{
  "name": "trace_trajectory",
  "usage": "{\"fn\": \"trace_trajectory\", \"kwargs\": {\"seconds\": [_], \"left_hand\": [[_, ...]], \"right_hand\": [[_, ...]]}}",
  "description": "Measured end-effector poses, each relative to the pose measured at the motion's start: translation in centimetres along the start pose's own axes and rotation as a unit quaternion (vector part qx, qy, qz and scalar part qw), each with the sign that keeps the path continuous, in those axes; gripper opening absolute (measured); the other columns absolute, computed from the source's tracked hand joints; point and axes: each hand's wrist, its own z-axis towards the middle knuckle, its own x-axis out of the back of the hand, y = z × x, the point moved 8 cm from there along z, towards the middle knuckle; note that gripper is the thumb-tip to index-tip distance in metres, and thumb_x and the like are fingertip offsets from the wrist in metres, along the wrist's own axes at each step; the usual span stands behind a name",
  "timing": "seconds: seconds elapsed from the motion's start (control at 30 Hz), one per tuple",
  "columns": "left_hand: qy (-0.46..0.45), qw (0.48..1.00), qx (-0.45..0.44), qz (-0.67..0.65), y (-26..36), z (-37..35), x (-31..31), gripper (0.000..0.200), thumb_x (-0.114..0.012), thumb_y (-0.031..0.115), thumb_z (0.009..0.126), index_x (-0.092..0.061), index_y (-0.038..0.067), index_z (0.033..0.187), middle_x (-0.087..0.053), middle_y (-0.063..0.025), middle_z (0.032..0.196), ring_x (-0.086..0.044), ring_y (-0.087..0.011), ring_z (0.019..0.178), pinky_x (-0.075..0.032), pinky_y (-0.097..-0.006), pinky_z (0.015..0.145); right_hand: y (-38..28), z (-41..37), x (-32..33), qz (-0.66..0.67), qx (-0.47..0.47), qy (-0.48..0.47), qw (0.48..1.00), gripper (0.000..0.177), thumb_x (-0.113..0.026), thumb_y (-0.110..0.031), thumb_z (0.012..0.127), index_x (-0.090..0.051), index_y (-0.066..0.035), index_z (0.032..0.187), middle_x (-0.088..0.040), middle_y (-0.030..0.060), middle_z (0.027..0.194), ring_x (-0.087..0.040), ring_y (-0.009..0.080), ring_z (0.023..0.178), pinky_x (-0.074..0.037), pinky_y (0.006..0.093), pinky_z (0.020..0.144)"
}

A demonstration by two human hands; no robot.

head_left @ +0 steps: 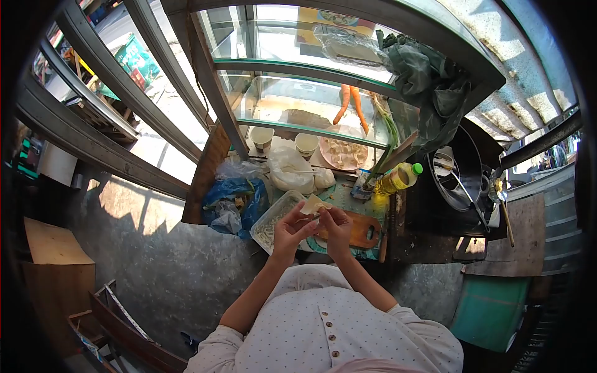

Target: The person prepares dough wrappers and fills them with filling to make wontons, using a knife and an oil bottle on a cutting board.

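Note:
Between my two hands is a thin, pale dumpling wrapper, raised over the counter's front. My left hand pinches its left side, and the fingers of my right hand close on its right edge. Any filling inside is too small to make out. Below my left hand stands a clear plastic tub with pale shredded food in it. A wooden cutting board lies under and beside my right hand. Farther back, a pink plate carries several folded dumplings.
A white plastic bag, two paper cups and a blue bag crowd the counter's left. An oil bottle stands right, near a large pan with utensils. Carrots lie in the glass case.

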Motion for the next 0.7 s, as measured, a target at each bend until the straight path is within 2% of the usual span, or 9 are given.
{"fn": "trace_trajectory", "kwargs": {"seconds": [0.07,0.17,0.27,0.37,0.47,0.57,0.7], "left_hand": [[0.002,0.999,0.02,-0.029,-0.8,0.2,0.1,0.041,-0.061,0.006,0.083,-0.048,-0.002,0.12,-0.061,-0.006,0.092,-0.06,-0.0127,0.081,-0.054,-0.032,0.08],[0.046,0.996,-0.013,-0.078,-0.3,0.3,0.0,0.028,-0.063,0.008,0.082,-0.058,-0.003,0.108,-0.063,-0.0061,0.091,-0.061,-0.0109,0.079,-0.054,-0.0262,0.074],[0.066,0.995,-0.05,-0.064,0.0,0.4,0.1,0.027,-0.061,0.008,0.084,-0.058,-0.002,0.109,-0.063,-0.0062,0.091,-0.061,-0.011,0.079,-0.053,-0.0258,0.073],[0.064,0.994,-0.091,-0.012,0.9,-0.1,-0.3,0.026,-0.059,0.006,0.085,-0.058,-0.003,0.109,-0.063,-0.0071,0.091,-0.061,-0.0113,0.079,-0.053,-0.0252,0.073],[0.051,0.985,-0.159,0.04,2.0,-0.5,-0.6,0.024,-0.056,0.001,0.085,-0.059,-0.003,0.108,-0.062,-0.0078,0.09,-0.061,-0.0116,0.079,-0.052,-0.024,0.072],[0.036,0.973,-0.191,0.122,3.4,-0.9,-1.2,0.024,-0.055,-0.004,0.084,-0.06,-0.002,0.107,-0.062,-0.0091,0.091,-0.062,-0.0124,0.079,-0.051,-0.0227,0.07],[0.007,0.956,-0.218,0.197,4.7,-1.4,-1.9,0.026,-0.057,-0.006,0.081,-0.062,-0.001,0.105,-0.062,-0.01,0.092,-0.062,-0.0132,0.079,-0.05,-0.0221,0.069]], "right_hand": [[-0.8,-0.2,-0.9,0.012,0.012,0.009,1.0,0.014,-0.063,-0.008,0.082,-0.065,0.0,0.093,-0.063,0.0005,0.079,-0.054,0.0048,0.065,-0.042,0.0183,0.06],[-1.1,-0.3,-1.3,-0.001,0.051,0.017,0.999,0.013,-0.062,-0.009,0.083,-0.065,-0.001,0.094,-0.062,-0.0007,0.078,-0.054,0.003,0.066,-0.044,0.017,0.06],[-1.8,-0.6,-1.2,-0.053,0.121,0.024,0.991,0.014,-0.061,-0.004,0.082,-0.065,0.0,0.095,-0.061,0.0019,0.085,-0.055,0.005,0.071,-0.044,0.017,0.061],[-3.3,-1.3,-1.6,-0.137,0.205,0.005,0.969,0.015,-0.062,0.001,0.08,-0.065,0.002,0.095,-0.059,0.0049,0.092,-0.055,0.0067,0.074,-0.044,0.0176,0.062],[-4.4,-1.6,-1.9,-0.195,0.242,-0.01,0.95,0.016,-0.063,0.005,0.077,-0.065,0.002,0.093,-0.058,0.0062,0.091,-0.054,0.0071,0.073,-0.044,0.0185,0.062],[-5.2,-1.6,-1.8,-0.205,0.255,-0.001,0.945,0.019,-0.068,0.002,0.072,-0.068,-0.004,0.09,-0.063,0.0045,0.087,-0.049,0.0058,0.069,-0.037,0.0188,0.056],[-5.9,-1.4,-1.8,-0.166,0.259,-0.009,0.951,0.018,-0.069,0.002,0.071,-0.068,-0.004,0.087,-0.063,0.0047,0.087,-0.049,0.0062,0.068,-0.037,0.019,0.055]]}}
